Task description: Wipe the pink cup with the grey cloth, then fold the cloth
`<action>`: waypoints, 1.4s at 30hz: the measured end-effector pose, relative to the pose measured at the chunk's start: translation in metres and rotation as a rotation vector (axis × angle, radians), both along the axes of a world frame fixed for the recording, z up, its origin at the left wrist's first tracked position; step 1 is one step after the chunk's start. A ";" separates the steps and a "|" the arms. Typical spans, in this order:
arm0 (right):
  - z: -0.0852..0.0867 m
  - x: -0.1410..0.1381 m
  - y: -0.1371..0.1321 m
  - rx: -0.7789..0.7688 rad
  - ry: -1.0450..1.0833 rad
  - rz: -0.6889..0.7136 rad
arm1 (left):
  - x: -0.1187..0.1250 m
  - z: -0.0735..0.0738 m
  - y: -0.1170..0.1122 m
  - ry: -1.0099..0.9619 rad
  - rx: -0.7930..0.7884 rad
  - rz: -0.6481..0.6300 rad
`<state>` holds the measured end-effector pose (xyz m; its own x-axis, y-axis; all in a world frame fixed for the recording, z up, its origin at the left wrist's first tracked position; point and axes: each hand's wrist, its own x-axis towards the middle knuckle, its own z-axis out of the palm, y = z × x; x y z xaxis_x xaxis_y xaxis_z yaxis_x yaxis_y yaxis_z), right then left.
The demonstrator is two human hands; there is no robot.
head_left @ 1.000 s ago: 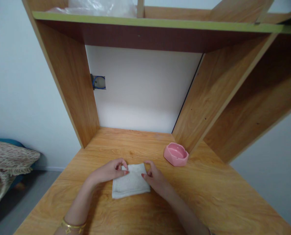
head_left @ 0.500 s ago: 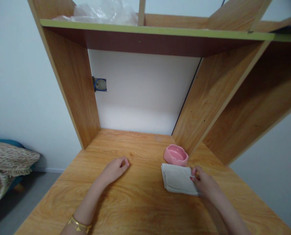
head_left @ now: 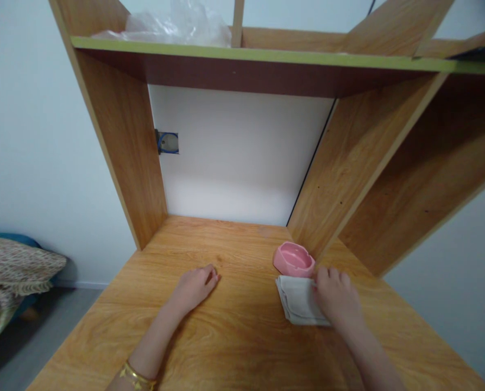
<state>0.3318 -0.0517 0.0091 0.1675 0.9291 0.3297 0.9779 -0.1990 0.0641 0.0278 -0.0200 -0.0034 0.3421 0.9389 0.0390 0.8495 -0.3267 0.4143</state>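
A folded pale grey cloth (head_left: 301, 300) lies on the wooden desktop, right of the middle. My right hand (head_left: 338, 296) covers its right side, with bent fingers closed on the edge; the fingertips are partly hidden. Just behind the cloth stands a pink faceted ashtray (head_left: 294, 260), close to the upright panel. My left hand (head_left: 196, 286) rests on the desktop well to the left of the cloth. Its fingers are curled in towards the thumb, and nothing shows in them.
Upright wooden panels (head_left: 122, 146) flank the desktop (head_left: 226, 347). Overhead runs a shelf (head_left: 266, 54) with a clear plastic bag (head_left: 181, 24) on it. An uncovered socket box (head_left: 169, 143) sits in the back wall. A fringed blanket (head_left: 18, 266) is at the far left.
My right hand has turned palm-down and moved further over the cloth. The cloth has shifted slightly to the right. My left hand stays nearly where it was.
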 end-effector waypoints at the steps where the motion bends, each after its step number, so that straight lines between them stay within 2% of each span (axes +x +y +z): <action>1: 0.003 -0.013 0.002 0.038 0.036 0.101 | 0.001 0.000 0.000 -0.003 0.013 -0.001; 2: 0.004 -0.027 0.004 0.052 0.101 0.216 | 0.002 0.001 0.000 -0.009 0.032 -0.005; 4: 0.002 -0.054 0.008 0.021 0.141 0.345 | 0.002 0.001 0.000 -0.031 0.087 -0.025; 6: -0.008 -0.077 0.011 -0.015 0.177 0.460 | 0.002 0.000 0.001 -0.057 0.145 -0.053; 8: -0.021 -0.093 0.012 -0.092 0.298 0.593 | 0.002 -0.001 0.001 -0.076 0.177 -0.070; 12: -0.044 -0.105 0.013 -0.263 0.416 0.639 | 0.003 -0.005 0.001 -0.098 0.193 -0.110; 15: -0.050 -0.105 0.013 -0.286 0.448 0.655 | 0.004 -0.012 0.001 -0.121 0.181 -0.154; 24: -0.049 -0.100 0.010 -0.326 0.444 0.654 | 0.000 -0.021 0.005 -0.075 0.102 -0.188; 28: -0.048 -0.099 0.010 -0.340 0.448 0.649 | 0.008 -0.027 0.001 -0.033 0.054 -0.178; 33: -0.052 -0.098 0.011 -0.323 0.456 0.665 | 0.018 -0.033 -0.004 -0.017 0.033 -0.240; 42: -0.047 -0.098 0.010 -0.341 0.465 0.664 | 0.014 -0.035 -0.001 -0.029 0.032 -0.265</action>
<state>0.2341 -0.0414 -0.0379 -0.3946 0.9175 0.0493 0.8263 0.3778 -0.4178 0.0422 -0.0207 -0.0388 0.5737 0.8150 0.0811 0.7205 -0.5493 0.4233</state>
